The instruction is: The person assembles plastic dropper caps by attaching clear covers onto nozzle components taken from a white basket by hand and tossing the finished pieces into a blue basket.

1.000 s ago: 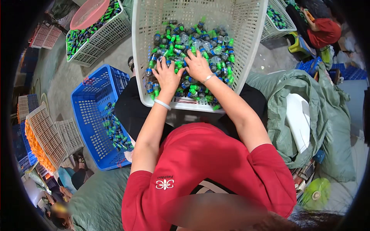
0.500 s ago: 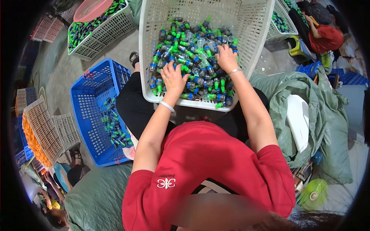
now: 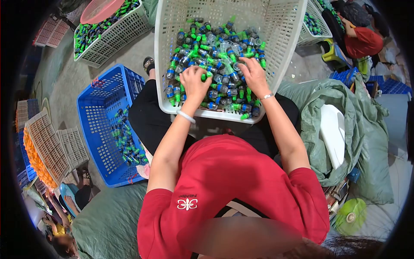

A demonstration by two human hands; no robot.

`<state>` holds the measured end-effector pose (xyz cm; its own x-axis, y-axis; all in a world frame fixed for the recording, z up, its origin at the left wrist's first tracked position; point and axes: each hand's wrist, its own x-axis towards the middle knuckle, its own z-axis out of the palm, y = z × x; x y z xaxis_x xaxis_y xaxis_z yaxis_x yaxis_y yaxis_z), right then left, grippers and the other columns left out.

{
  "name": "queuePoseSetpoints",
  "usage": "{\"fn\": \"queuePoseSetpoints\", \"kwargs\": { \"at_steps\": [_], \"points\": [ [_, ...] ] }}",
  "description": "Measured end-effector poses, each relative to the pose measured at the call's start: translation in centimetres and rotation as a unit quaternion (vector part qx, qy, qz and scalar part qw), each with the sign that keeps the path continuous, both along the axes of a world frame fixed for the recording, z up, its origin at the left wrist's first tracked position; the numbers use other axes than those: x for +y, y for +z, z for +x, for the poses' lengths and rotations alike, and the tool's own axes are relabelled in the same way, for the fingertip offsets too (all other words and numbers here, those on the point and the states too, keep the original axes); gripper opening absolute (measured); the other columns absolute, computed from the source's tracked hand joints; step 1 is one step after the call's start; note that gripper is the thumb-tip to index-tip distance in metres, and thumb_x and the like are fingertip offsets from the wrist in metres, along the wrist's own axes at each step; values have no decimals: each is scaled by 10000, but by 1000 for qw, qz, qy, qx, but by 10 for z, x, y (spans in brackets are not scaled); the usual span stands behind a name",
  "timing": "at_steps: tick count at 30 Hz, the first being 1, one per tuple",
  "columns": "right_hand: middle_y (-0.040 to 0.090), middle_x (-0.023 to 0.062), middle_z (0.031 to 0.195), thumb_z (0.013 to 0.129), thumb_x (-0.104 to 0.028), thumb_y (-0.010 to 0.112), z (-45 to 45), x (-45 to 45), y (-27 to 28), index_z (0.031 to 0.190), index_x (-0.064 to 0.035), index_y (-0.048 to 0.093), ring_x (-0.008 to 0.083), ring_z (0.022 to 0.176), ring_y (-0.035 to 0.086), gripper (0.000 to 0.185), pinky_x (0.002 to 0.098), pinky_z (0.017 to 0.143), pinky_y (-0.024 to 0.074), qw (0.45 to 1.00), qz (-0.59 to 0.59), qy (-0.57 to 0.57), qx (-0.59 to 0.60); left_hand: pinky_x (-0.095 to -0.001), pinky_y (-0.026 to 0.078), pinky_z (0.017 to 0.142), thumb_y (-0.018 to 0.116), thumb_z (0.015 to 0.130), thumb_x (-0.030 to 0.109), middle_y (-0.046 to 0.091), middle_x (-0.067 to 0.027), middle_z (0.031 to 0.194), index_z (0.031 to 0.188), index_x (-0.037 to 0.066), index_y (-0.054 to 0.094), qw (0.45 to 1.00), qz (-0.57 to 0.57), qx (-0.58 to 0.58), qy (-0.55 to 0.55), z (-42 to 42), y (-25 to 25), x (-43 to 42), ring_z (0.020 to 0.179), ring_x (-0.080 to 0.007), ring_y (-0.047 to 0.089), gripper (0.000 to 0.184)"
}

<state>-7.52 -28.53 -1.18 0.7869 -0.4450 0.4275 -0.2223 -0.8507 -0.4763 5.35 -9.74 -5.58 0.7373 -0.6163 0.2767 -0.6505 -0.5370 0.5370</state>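
Observation:
Small toy-like bottles [image 3: 222,88] with green tops and blue bands lie heaped in a white perforated plastic basket [image 3: 164,93] in front of me. My left hand [image 3: 195,85] is over the near left of the heap. Its fingers curl round a small green-topped bottle [image 3: 208,74], mostly hidden by the fingers. My right hand [image 3: 255,78] is over the right of the heap, thumb and fingers apart. A clear, round-rimmed plastic piece [image 3: 236,66] lies by its fingertips; whether they touch it I cannot tell. More clear pieces are mixed among the bottles.
On my left, a blue basket [image 3: 92,142] holds more small bottles. Another white basket [image 3: 110,45] of bottles bears a pink basin [image 3: 101,11]. Green sacks [image 3: 332,93] and a white plastic piece [image 3: 332,134] are at my right. A person in red [image 3: 364,41] sits far right.
My left hand has moved slightly up and right, and its spread fingers have curled round a small bottle. My right hand has drawn back a little towards me.

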Motion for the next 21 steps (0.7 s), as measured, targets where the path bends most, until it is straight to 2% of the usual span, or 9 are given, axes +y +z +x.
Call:
{"fn": "queuePoseSetpoints", "kwargs": {
  "at_steps": [1, 2, 4, 5, 8, 12, 13, 16, 21],
  "points": [
    [594, 91, 871, 836, -267, 689, -6, 6, 4, 1030, -59, 618, 226, 768, 581, 293, 357, 713, 466, 997, 71, -26, 26, -513, 358, 1007, 755, 764, 288, 559, -89, 1160, 967, 138, 672, 1000, 1, 1, -1, 3, -1, 3, 1155, -285, 481, 265],
    [595, 85, 865, 847, -257, 681, -12, 14, 9, 1018, -55, 626, 204, 757, 581, 270, 333, 696, 468, 987, 142, -51, 54, -458, 402, 936, 728, 801, 280, 572, -70, 1099, 978, 122, 659, 977, -124, 174, -26, 6, -2, 8, 1063, -246, 517, 247],
    [597, 79, 858, 859, -248, 673, -13, 24, 17, 1005, -52, 633, 182, 745, 582, 248, 310, 680, 470, 970, 217, -70, 82, -349, 492, 795, 672, 875, 264, 597, -31, 978, 1001, 88, 634, 798, -352, 484, -65, 13, -4, 21, 879, -166, 588, 220],
    [604, 78, 853, 869, -243, 663, -12, 29, 22, 997, -49, 631, 172, 739, 585, 234, 302, 673, 469, 969, 238, -26, 66, -349, 492, 795, 672, 875, 264, 597, -31, 978, 1001, 88, 634, 800, -349, 484, -61, 12, 6, 27, 879, -166, 588, 220],
    [618, 76, 843, 889, -233, 645, -8, 49, 32, 981, -44, 627, 153, 727, 591, 210, 286, 659, 468, 955, 289, 59, 37, -226, 459, 626, 569, 957, 248, 599, -4, 898, 1076, 59, 569, 589, -398, 700, -65, -7, 59, 48, 683, -79, 541, 224],
    [648, 82, 850, 917, -228, 608, 11, 76, 42, 941, -46, 613, 152, 745, 613, 184, 283, 654, 474, 945, 301, 125, 12, -269, 457, 572, 525, 978, 244, 615, -25, 861, 1136, 51, 513, 727, -256, 636, -39, -21, 53, 60, 650, -109, 556, 250],
    [641, 102, 829, 923, -253, 591, 12, 83, 41, 937, -46, 606, 180, 718, 616, 208, 307, 633, 477, 954, 266, 130, 39, -269, 457, 572, 525, 978, 244, 615, -25, 861, 1136, 51, 513, 726, -255, 637, -37, -25, 51, 60, 650, -109, 556, 250],
    [626, 143, 785, 935, -303, 557, 19, 104, 40, 928, -46, 593, 235, 663, 622, 260, 357, 591, 482, 966, 193, 144, 91, -286, 450, 523, 509, 984, 237, 631, -55, 842, 1138, 41, 512, 859, -216, 464, -7, -36, 48, 55, 621, -130, 571, 249],
    [618, 166, 776, 955, -321, 518, 20, 120, 1, 970, -38, 580, 276, 739, 630, 290, 367, 639, 491, 938, 322, 62, 111, -278, 440, 490, 493, 987, 232, 613, -66, 801, 1152, 34, 509, 940, -184, 285, 25, -46, 54, 50, 589, -123, 555, 258]
  ]
}}
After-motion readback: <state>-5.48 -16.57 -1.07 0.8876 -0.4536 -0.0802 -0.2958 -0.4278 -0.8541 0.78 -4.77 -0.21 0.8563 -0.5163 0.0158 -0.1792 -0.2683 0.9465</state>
